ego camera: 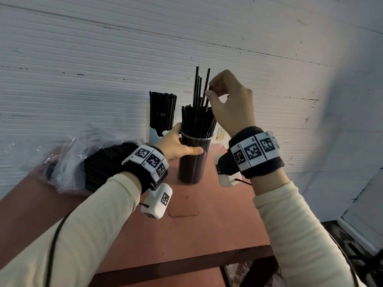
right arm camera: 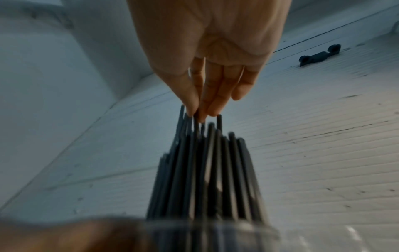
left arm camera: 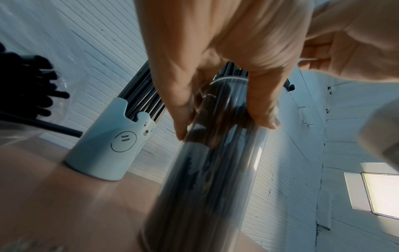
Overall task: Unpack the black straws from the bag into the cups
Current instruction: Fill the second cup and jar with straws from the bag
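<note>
1. Bag (ego camera: 68, 160): clear plastic, crumpled, lying on its side at the table's left edge. A thick bundle of black straws (ego camera: 103, 162) is still inside, ends toward the person. The left wrist view catches some of those ends at its left border.

2. Table (ego camera: 186, 224): reddish-brown top against a white ribbed wall (ego camera: 103, 59).

3. Blue cup (left arm camera: 108, 148): pale blue, line-drawn smiling face and a small bear figure on its side. Stands at the back near the wall, behind and to the left of the clear cup. Packed with upright straws, tops roughly level.

4. Left hand (ego camera: 176, 145): wrapped round the upper part of the clear cup (ego camera: 194, 160), thumb across the near side, fingers (left arm camera: 181, 109) curled round the wall just under the rim. Cup stands upright on the table.

5. Clear cup contents: a dense fill of straws, fanning slightly above the rim. A few stand taller than the rest.

6. Right hand (ego camera: 230, 104): above the clear cup, thumb and fingertips (right arm camera: 194, 104) closed on the top ends of the tall straws (ego camera: 200, 88). Exact number pinched cannot be told; the right wrist view is blurred.

7. Hands apart: left low on the cup, right above at the straw tops.

8. Small black clip-like object (right arm camera: 319, 55) on the wall, upper right in the right wrist view; kind unclear.
</note>
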`<act>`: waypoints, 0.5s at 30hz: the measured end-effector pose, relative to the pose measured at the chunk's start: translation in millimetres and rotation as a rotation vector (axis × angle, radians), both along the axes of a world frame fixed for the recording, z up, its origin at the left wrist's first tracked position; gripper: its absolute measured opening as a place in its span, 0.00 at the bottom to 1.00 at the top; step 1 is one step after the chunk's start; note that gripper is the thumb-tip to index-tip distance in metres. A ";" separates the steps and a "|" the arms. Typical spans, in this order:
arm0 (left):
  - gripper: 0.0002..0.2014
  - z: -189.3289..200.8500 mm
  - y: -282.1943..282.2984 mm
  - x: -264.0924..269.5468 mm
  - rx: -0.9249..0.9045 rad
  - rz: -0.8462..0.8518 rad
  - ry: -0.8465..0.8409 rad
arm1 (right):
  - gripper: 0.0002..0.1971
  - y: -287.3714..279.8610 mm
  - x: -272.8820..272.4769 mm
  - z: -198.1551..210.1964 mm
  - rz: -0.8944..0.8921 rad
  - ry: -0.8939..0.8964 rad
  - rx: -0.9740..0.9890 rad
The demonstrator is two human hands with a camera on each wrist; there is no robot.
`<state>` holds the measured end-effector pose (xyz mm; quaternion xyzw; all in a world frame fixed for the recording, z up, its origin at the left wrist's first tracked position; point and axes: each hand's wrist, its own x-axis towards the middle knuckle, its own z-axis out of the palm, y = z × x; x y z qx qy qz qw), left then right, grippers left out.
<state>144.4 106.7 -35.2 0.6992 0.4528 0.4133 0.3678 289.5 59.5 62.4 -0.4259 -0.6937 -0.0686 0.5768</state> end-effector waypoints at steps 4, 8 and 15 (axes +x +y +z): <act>0.44 0.2 0.4 0.6 -0.010 0.001 0.005 | 0.03 5.4 6.5 -10.7 -0.046 -0.010 -0.071; 0.43 0.4 -0.9 0.0 -0.013 0.007 0.005 | 0.04 2.0 10.9 -11.7 -0.013 0.025 -0.101; 0.43 2.9 -5.0 2.1 -0.002 0.037 0.023 | 0.06 -10.7 5.1 -7.5 0.045 0.102 -0.003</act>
